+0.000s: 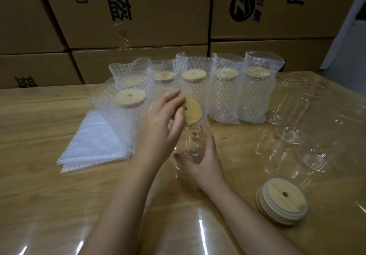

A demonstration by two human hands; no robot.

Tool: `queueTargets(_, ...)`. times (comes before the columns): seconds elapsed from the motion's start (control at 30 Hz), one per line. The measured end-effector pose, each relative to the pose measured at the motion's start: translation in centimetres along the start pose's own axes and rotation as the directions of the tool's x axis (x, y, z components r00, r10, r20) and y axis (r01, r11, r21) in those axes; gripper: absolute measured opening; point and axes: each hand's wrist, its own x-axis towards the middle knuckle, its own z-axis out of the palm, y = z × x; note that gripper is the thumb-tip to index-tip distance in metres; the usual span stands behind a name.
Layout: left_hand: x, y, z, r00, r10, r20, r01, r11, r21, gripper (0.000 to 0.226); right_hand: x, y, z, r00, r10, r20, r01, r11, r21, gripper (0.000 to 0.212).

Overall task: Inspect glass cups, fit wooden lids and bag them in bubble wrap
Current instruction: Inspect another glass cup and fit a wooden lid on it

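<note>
Glass cup (187, 138), gripped by the right hand (202, 155), is getting a lid (193, 112) pinched in the left hand (164, 123); 6 bagged cups (225, 92) stand done, bare cups (289, 127) wait.

Clear glass cup (186, 150) tilted, round wooden lid (193, 113) at its mouth.

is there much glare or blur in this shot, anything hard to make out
Head view: white glare streaks on the glossy table near the bottom edge; the left hand with its lid and the right hand round a cup are motion-blurred; the boxes behind lean from wide-angle distortion; the bare glasses on the right show mostly as faint highlights.
</note>
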Motion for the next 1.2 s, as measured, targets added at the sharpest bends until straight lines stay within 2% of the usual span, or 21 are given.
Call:
queueTargets(0.1,-0.4,-0.2,0.9,0.996,-0.091,-0.017,0.085,0.970,-0.229,0.030,0.0,0.0,0.1,1.000,-0.012,-0.015,0.012,1.000,-0.010,0.098)
queueTargets(0.17,-0.6,-0.1,1.4,0.980,-0.199,-0.004,0.179,0.891,-0.418,0.025,0.0,0.0,0.1,1.000,-0.018,-0.022,0.018,1.000,-0.008,0.096)
queueTargets(0.23,-0.8,0.0,1.9,0.967,-0.256,-0.002,0.220,0.835,-0.504,0.022,0.1,0.0,0.1,1.000,-0.019,-0.023,0.019,1.000,-0.008,0.093)
queueTargets(0.37,-0.7,0.1,1.9,0.958,-0.287,0.017,0.249,0.799,-0.547,0.021,0.0,0.0,0.1,1.000,-0.011,-0.021,0.011,1.000,-0.023,0.090)
queueTargets(0.47,-0.7,0.2,1.7,0.949,-0.299,0.102,0.307,0.793,-0.526,0.017,0.1,0.0,0.0,1.000,0.003,-0.014,-0.004,1.000,-0.024,0.093)
queueTargets(0.57,-1.0,-0.1,1.5,0.952,-0.271,0.141,0.305,0.830,-0.468,0.038,0.2,-0.1,-0.1,1.000,0.016,0.005,-0.016,1.000,-0.021,0.095)
queueTargets(0.63,-1.0,-0.3,1.6,0.952,-0.271,0.141,0.305,0.812,-0.497,0.045,0.2,-0.1,-0.1,1.000,0.014,0.008,-0.013,1.000,-0.023,0.096)
queueTargets(0.8,-0.9,-1.3,2.2,0.915,-0.326,0.237,0.388,0.554,-0.737,0.065,0.1,-0.3,-0.1,1.000,0.010,0.007,-0.009,1.000,-0.030,0.093)
queueTargets(0.9,-0.8,-1.7,1.9,0.906,-0.313,0.284,0.412,0.506,-0.758,0.067,0.1,-0.3,-0.1,1.000,0.008,0.006,-0.008,1.000,-0.029,0.094)
queueTargets(0.97,-0.8,-2.0,1.6,0.904,-0.300,0.306,0.424,0.522,-0.740,0.064,0.1,-0.3,-0.1,1.000,0.009,0.007,-0.009,1.000,-0.025,0.094)
queueTargets(1.07,-0.7,-1.5,1.2,0.905,-0.291,0.311,0.426,0.609,-0.669,0.060,0.1,-0.4,0.0,1.000,0.022,0.006,-0.022,0.999,-0.025,0.101)
queueTargets(1.2,-0.4,0.3,1.1,0.945,-0.266,0.192,0.328,0.786,-0.525,0.060,0.2,-0.3,0.1,0.999,0.044,-0.004,-0.044,0.999,-0.020,0.104)
